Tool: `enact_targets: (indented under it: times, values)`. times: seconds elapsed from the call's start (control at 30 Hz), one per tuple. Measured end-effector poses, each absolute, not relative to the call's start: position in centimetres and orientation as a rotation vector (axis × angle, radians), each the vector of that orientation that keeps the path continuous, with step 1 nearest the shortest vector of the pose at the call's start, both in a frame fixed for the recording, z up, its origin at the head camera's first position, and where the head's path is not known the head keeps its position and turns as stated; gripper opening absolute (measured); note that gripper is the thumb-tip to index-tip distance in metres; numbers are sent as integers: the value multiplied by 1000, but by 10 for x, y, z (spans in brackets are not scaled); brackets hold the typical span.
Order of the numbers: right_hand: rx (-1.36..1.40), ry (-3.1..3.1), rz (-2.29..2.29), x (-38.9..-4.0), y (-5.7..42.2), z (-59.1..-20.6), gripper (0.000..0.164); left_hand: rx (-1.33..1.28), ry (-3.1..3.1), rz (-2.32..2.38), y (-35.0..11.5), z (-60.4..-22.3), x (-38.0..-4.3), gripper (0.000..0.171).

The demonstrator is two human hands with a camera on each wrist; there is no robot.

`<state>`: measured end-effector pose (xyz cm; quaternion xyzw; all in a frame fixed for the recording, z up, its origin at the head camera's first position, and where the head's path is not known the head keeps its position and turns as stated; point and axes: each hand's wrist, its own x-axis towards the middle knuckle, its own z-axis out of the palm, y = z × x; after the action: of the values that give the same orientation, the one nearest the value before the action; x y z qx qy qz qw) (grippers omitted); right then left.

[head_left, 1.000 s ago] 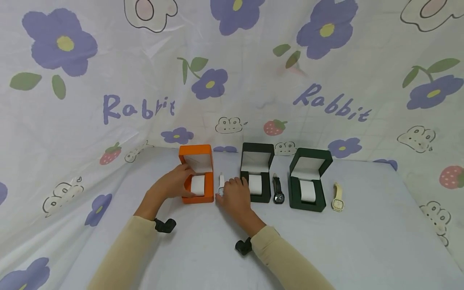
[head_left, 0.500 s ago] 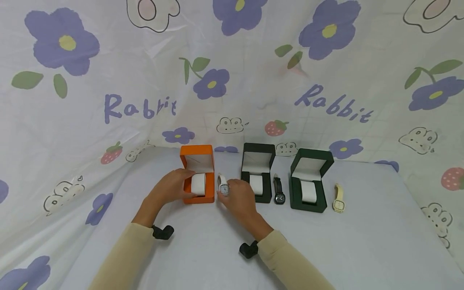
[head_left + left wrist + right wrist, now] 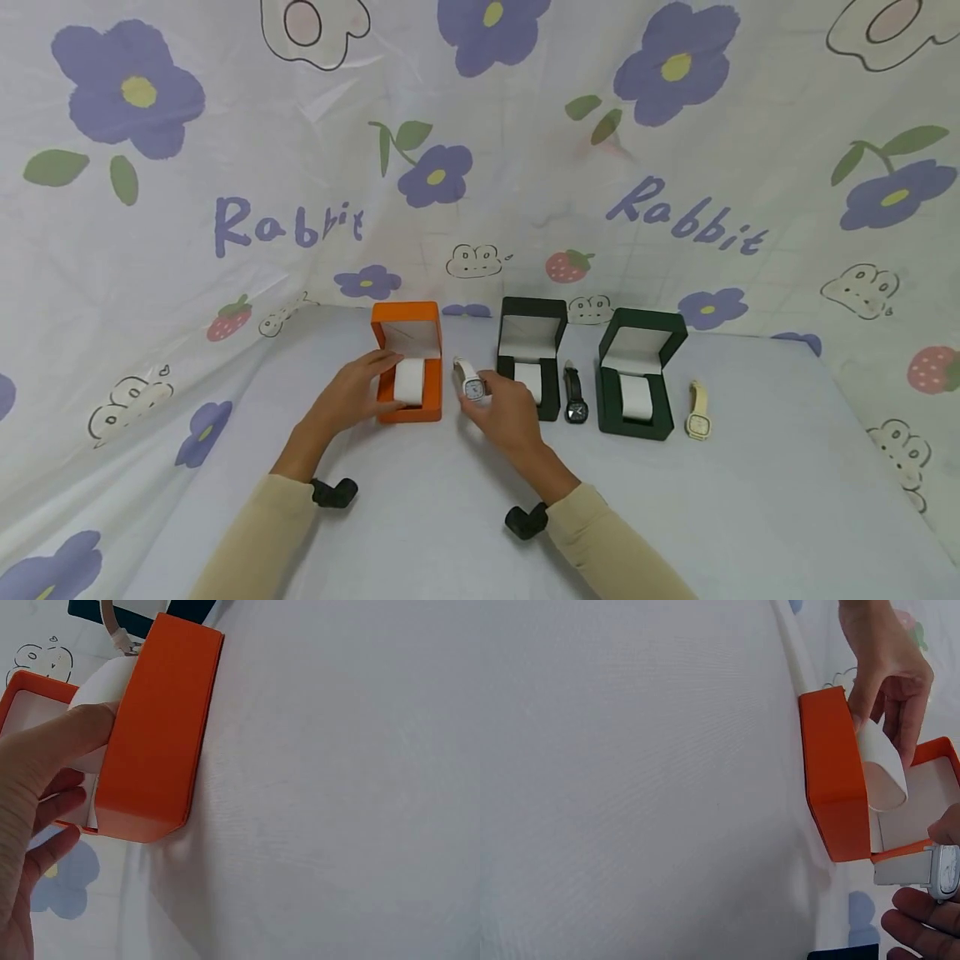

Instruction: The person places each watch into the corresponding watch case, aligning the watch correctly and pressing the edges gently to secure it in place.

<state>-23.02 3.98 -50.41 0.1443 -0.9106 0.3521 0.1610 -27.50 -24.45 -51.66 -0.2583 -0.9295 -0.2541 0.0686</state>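
Note:
Three watch boxes stand with lids raised. My left hand (image 3: 347, 396) reaches into the orange watch box (image 3: 432, 408), its thumb and fingers on opposite ends of the white watch cushion (image 3: 409, 382). The thumb sits just inside the box's near wall in the left wrist view. My right hand (image 3: 513, 417) pinches a white-strapped wristwatch (image 3: 473, 388) between thumb and fingers, just right of the orange box. The watch's square face is turned up, with the strap (image 3: 904, 868) extending toward the box in the right wrist view.
A black watch box (image 3: 551, 392) and a dark green watch box (image 3: 660, 408) each hold a white cushion. A black wristwatch (image 3: 576, 400) lies between them. Farther right lies a gold wristwatch (image 3: 698, 417). Behind hangs a flower-print cloth (image 3: 525, 167).
My right hand has picked up the white-strapped watch and drawn it slightly right and toward me. My left hand stays at the cushion, its wrist shifted slightly back.

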Motion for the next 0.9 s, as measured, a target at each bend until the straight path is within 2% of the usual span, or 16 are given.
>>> enact_targets:
  times: [0.43, 0.9]
  values:
    - [404, -2528, 1156, -227, 46, -497, 36, -844, -2494, -891, -240, -520, -263, 82]
    - [413, -2342, 1433, -222, 57, -478, 40, -808, -2308, -1280, -203, -508, -246, 74]
